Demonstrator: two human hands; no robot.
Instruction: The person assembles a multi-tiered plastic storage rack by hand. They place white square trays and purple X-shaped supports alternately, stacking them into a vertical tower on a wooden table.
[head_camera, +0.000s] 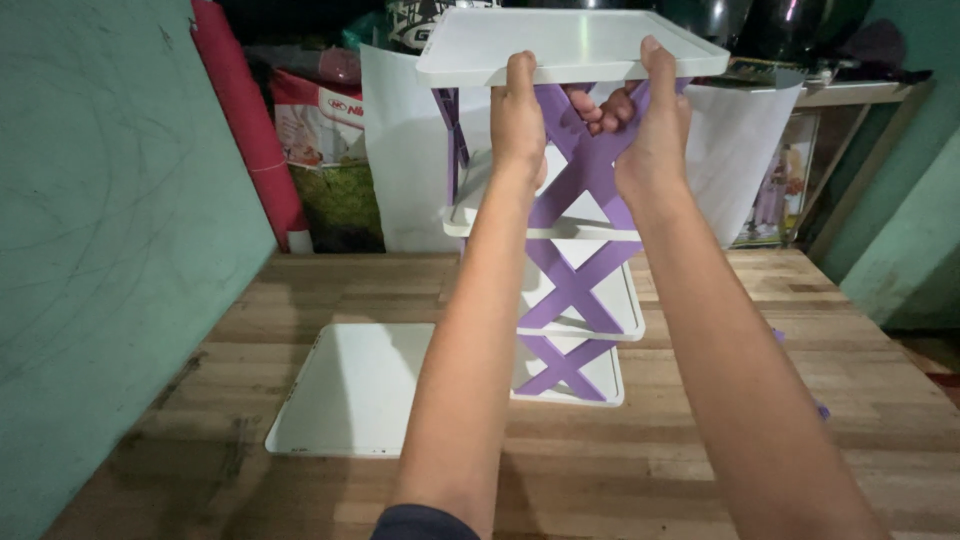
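Note:
A tiered rack stands on the wooden table (760, 290): white shelves joined by purple crossed side pieces (575, 290). Its top white shelf (560, 45) is at the height of my hands. My left hand (518, 115) grips the near edge of that top shelf, thumb on top. My right hand (655, 130) grips the same edge further right, fingers curled underneath around the purple crossed piece. A loose white shelf panel (350, 390) lies flat on the table to the left of the rack's base.
A green wall (100, 250) borders the table on the left. Behind the table stand a red roll (245, 130), printed bags (325, 140) and a white sheet (400, 170). A shelf with dark objects (850, 90) is at the back right.

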